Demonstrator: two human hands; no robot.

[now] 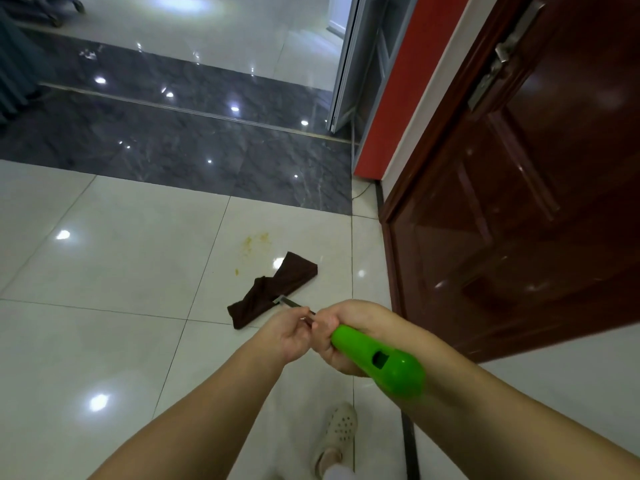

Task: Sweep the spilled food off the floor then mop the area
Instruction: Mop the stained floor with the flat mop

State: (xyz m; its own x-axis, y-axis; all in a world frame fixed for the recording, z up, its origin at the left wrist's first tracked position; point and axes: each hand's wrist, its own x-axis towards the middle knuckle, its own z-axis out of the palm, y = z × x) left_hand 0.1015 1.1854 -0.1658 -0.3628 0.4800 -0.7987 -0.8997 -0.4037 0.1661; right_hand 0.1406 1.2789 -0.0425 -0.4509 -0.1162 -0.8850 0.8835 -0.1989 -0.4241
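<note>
Green plastic caps the mop handle (381, 358); the right hand (349, 336) wraps it tightly, the left hand (294, 332) curls round the thin shaft just ahead. Brown mop cloth (273, 289) lies bunched and twisted at 12 o'clock from the grip. Yellowish food smear (254, 242) sits just beyond, toward 11. Risk: the folded cloth may drag and spread residue. No containers in view.

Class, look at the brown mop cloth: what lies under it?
The brown mop cloth lies on white floor tile. Yellow residue shows beyond it; anything beneath the cloth is covered.
</note>
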